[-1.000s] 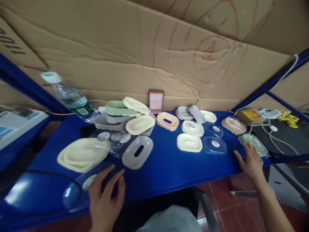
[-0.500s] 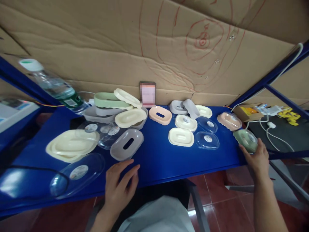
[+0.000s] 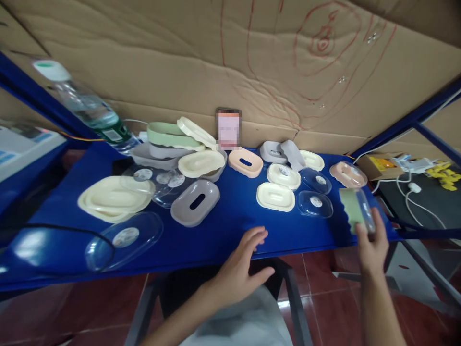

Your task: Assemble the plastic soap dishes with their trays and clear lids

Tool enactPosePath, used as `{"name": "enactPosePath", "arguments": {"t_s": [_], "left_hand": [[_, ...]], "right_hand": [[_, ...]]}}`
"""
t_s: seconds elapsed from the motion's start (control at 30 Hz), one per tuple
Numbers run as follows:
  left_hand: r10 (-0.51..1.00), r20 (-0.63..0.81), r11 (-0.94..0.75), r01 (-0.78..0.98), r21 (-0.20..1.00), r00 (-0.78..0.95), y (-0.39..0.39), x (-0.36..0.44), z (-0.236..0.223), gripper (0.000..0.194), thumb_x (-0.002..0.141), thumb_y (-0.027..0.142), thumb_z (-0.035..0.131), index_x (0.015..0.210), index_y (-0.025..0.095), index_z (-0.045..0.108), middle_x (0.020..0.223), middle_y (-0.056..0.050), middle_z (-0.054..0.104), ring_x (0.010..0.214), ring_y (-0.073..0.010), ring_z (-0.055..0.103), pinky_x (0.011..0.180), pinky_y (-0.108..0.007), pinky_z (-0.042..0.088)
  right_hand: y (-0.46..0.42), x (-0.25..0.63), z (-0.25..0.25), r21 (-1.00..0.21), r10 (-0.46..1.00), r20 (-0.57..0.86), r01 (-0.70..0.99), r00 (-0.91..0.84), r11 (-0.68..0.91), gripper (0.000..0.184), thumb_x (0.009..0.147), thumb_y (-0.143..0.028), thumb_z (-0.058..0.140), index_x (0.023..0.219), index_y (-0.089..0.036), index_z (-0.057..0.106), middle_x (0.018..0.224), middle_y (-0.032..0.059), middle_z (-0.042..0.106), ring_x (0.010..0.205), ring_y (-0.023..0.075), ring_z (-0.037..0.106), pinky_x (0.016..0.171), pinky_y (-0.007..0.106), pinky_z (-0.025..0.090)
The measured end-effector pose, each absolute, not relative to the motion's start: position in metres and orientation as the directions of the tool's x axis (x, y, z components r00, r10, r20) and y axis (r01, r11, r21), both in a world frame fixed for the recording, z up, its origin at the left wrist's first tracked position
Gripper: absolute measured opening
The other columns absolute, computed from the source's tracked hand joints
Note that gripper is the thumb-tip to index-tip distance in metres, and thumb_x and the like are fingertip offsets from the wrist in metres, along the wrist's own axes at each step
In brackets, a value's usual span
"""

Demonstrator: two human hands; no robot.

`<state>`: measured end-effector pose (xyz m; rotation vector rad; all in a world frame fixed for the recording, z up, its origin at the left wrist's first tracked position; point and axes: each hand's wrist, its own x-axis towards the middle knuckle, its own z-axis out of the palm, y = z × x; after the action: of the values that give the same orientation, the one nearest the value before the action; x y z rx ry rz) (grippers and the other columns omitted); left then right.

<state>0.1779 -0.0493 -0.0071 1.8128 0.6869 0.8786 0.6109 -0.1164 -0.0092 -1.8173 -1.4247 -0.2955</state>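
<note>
My right hand (image 3: 373, 242) grips a green soap box (image 3: 348, 206) with a clear lid, turned on its side at the right of the blue table. My left hand (image 3: 245, 269) is over the table's front edge, fingers apart, holding nothing. Nearest ahead of it lie a cream oval tray (image 3: 275, 197) and a clear lid (image 3: 315, 203) with a round sticker. Behind these are another cream tray (image 3: 288, 179) and a second clear lid (image 3: 317, 180). A pink soap box (image 3: 347, 174) with a clear lid sits just beyond the green one.
At left are a grey slotted tray (image 3: 180, 206), stacked cream trays (image 3: 108, 192), a large clear lid (image 3: 126, 240) and a leaning water bottle (image 3: 90, 110). A peach slotted tray (image 3: 248, 168) stands mid-table. Cardboard (image 3: 162, 57) backs the table. A small box (image 3: 382, 166) and cables are at right.
My right hand has lifted the green soap box and tipped it on its side, shifting it slightly left. My left hand has moved right, away from the grey tray. The view has shifted slightly.
</note>
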Motion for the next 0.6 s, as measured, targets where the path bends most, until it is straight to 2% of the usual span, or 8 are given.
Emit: {"name": "enactPosePath", "arguments": {"t_s": [0.07,0.13,0.2,0.27,0.37,0.47,0.53,0.6], "left_hand": [[0.804,0.206,-0.178,-0.104,0.978,0.557,-0.047,0.184,-0.008,0.104,0.091,0.035,0.083,0.169,0.043,0.015,0.172,-0.019,0.034,0.140,-0.0334,0.061,0.106,-0.052,0.060],[0.852,0.172,-0.040,-0.266,0.963,0.494,-0.041,0.185,-0.006,0.112,0.088,0.045,0.086,0.169,0.044,0.008,0.171,-0.019,0.036,0.143,-0.0349,0.059,0.109,-0.054,0.058],[0.913,0.126,0.012,-0.334,0.943,0.388,-0.035,0.176,-0.004,0.110,0.084,0.049,0.088,0.166,0.039,0.015,0.161,-0.018,0.049,0.139,-0.0346,0.063,0.110,-0.054,0.057],[0.960,0.071,0.019,-0.317,0.948,0.270,-0.029,0.161,-0.003,0.102,0.080,0.051,0.091,0.158,0.034,0.028,0.151,-0.015,0.057,0.131,-0.0334,0.067,0.110,-0.053,0.057],[0.985,0.021,0.026,-0.269,0.963,0.170,-0.024,0.137,-0.003,0.093,0.076,0.054,0.092,0.148,0.031,0.037,0.149,-0.014,0.057,0.129,-0.0332,0.068,0.108,-0.051,0.057],[0.991,0.019,0.009,-0.208,0.978,0.132,-0.021,0.126,-0.005,0.095,0.073,0.052,0.094,0.147,0.031,0.040,0.148,-0.013,0.057,0.127,-0.0322,0.067,0.109,-0.051,0.056],[0.992,0.022,-0.002,-0.163,0.987,0.123,-0.019,0.126,-0.005,0.097,0.071,0.050,0.095,0.149,0.031,0.040,0.146,-0.012,0.057,0.127,-0.0317,0.067,0.111,-0.051,0.053],[0.992,0.024,-0.008,-0.130,0.992,0.125,-0.016,0.128,-0.007,0.098,0.071,0.050,0.095,0.150,0.030,0.040,0.147,-0.012,0.056,0.130,-0.0319,0.065,0.114,-0.051,0.051]], "right_hand": [[-0.111,0.530,-0.003,-0.557,0.786,0.527,0.830,0.324,0.031,0.067,0.104,-0.052,0.061,0.167,-0.039,0.041,0.165,0.0153,0.050,0.151,0.0429,0.051,0.116,0.063,0.051],[-0.097,0.458,0.003,-0.586,0.889,0.458,0.746,-0.016,0.315,0.073,0.099,-0.063,0.065,0.165,-0.036,0.046,0.169,0.0147,0.044,0.155,0.0449,0.045,0.119,0.066,0.048],[-0.079,0.405,0.009,-0.645,0.885,0.404,0.614,-0.232,0.455,0.075,0.100,-0.067,0.063,0.165,-0.035,0.046,0.173,0.0134,0.037,0.156,0.0415,0.044,0.121,0.061,0.049],[-0.060,0.375,0.013,-0.720,0.872,0.371,0.494,-0.319,0.487,0.074,0.101,-0.066,0.063,0.165,-0.034,0.045,0.174,0.0132,0.036,0.157,0.0377,0.044,0.123,0.055,0.048],[-0.037,0.361,0.017,-0.801,0.876,0.326,0.388,-0.356,0.456,0.068,0.102,-0.063,0.063,0.162,-0.034,0.050,0.172,0.0121,0.041,0.156,0.0340,0.046,0.126,0.051,0.045],[-0.021,0.368,0.021,-0.802,0.895,0.332,0.410,-0.298,0.434,0.063,0.104,-0.064,0.058,0.160,-0.034,0.052,0.168,0.0111,0.047,0.156,0.0327,0.047,0.126,0.053,0.044],[-0.011,0.382,0.024,-0.723,0.904,0.360,0.544,-0.229,0.426,0.063,0.104,-0.063,0.058,0.159,-0.033,0.053,0.168,0.0110,0.047,0.157,0.0332,0.045,0.127,0.054,0.043],[0.001,0.401,0.027,-0.568,0.903,0.392,0.728,-0.173,0.385,0.061,0.103,-0.060,0.062,0.157,-0.032,0.056,0.170,0.0109,0.044,0.158,0.0344,0.043,0.129,0.056,0.039]]}}
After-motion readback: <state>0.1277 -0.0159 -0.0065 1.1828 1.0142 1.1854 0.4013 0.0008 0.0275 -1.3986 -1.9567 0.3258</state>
